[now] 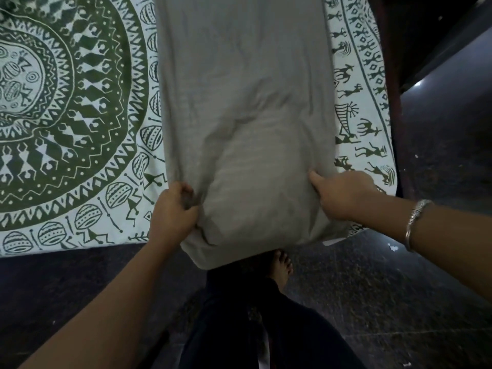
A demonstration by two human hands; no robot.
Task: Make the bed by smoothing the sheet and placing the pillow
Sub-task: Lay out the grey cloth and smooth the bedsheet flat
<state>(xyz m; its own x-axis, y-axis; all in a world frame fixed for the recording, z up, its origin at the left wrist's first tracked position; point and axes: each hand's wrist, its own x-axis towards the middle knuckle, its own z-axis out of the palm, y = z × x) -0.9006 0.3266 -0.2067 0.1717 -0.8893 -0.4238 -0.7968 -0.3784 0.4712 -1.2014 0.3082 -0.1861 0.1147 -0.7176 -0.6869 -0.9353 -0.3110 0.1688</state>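
Observation:
A long grey pillow [245, 107] lies lengthwise across the bed, its near end hanging past the bed's front edge. My left hand [171, 211] grips the near left corner, fingers curled into bunched fabric. My right hand [343, 194] holds the near right side, thumb on top and fingers hidden under the pillow. Under the pillow the white sheet [80, 115] with a green circular pattern and small figures lies flat over the bed.
Dark speckled floor [372, 302] runs in front of and right of the bed. My bare foot [281, 265] and dark-trousered legs stand below the pillow's end. A dark red bed frame post [396, 89] stands at the right edge.

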